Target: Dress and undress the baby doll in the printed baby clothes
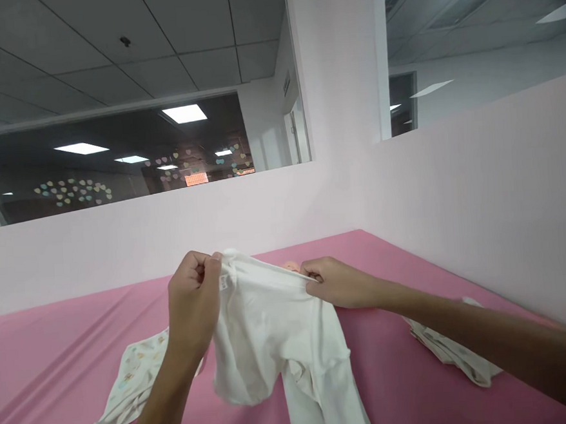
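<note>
A pair of small white baby pants hangs in front of me, its waistband stretched between my hands. My left hand pinches the waistband's left end, close to a small pale label inside. At the right end of the band, my right hand grips the cloth between thumb and fingers. The legs dangle towards the bottom edge of the view, where their ends are cut off. Behind the waistband, a small peach-coloured thing peeks out, mostly hidden.
Pink sheeting covers the surface beneath. White cloth with a coloured print lies at left, partly behind my left forearm. Folded pale cloth sits at right, partly under my right forearm's outline. White walls with windows border the back and right.
</note>
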A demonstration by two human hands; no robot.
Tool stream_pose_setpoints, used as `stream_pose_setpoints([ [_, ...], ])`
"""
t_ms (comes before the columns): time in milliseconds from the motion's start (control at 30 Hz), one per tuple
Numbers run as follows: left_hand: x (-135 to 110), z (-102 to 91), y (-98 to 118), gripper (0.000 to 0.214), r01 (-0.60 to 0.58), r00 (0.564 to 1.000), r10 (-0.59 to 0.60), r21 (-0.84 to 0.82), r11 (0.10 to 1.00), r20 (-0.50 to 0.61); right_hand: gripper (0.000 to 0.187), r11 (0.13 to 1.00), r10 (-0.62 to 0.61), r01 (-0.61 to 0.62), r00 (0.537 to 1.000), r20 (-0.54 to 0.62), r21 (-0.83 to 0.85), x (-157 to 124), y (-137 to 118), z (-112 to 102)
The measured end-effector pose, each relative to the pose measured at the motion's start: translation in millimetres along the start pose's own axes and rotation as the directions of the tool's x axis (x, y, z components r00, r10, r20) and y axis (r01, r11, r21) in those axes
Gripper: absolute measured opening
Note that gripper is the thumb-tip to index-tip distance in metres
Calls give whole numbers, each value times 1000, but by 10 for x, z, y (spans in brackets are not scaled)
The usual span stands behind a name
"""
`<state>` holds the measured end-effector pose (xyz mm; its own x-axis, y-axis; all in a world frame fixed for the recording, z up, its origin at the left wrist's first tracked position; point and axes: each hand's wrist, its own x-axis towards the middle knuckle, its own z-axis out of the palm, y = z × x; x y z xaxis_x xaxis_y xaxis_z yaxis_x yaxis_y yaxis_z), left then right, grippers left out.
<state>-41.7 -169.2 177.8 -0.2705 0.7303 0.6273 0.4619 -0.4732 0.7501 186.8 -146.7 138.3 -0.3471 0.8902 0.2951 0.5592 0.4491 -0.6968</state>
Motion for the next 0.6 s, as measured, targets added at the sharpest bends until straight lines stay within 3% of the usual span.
stream_pose_setpoints([
  [133, 149, -121, -164, 25, -63, 988, 78, 109, 992, -133, 19, 998, 15, -14, 1000, 8, -65, -18, 132, -2],
  [233, 253, -229, -298, 25, 3, 984, 16, 105, 994, -178, 23, 993, 115, -114, 992, -51, 24, -27, 185, -76],
  [333, 283, -292, -386, 29, 82, 993, -81, 10, 997, -84, 22, 963, 178, -156, 980, -83, 221, -5, 160, -205],
  [433, 271, -322, -406, 35, 87, 995, -88, 21, 996, 46, 23, 938, 190, -123, 964, -184, 324, 40, 87, -374],
  [533, 261, -363, -377, 35, 56, 997, -59, 69, 996, 42, 25, 935, 218, -124, 940, -263, 332, 82, 60, -544],
  [600, 260, -385, -347, 34, 52, 998, -53, 58, 997, 16, 27, 941, 229, -146, 939, -256, 306, 105, 96, -604],
])
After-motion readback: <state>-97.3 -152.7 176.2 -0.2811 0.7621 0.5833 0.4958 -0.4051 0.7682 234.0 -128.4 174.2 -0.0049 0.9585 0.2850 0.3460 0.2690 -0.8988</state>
